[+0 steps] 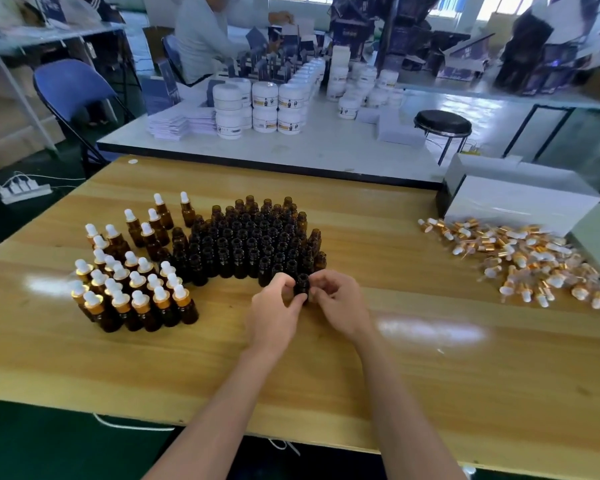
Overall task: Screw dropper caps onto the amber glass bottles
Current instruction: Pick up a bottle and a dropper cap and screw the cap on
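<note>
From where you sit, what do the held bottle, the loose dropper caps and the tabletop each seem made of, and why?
The bottle looks like dark amber glass: glossy, brown-tinted. The dropper caps have shiny gold collars, metal or metallised plastic, and matte white bulbs, likely rubber. The tabletop is pale wood or wood-look laminate: grain lines, glare patches.

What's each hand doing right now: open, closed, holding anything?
Left hand: holding the uncapped bottle.
Right hand: fingers curled beside the same bottle; cannot tell whether it grips.
</note>
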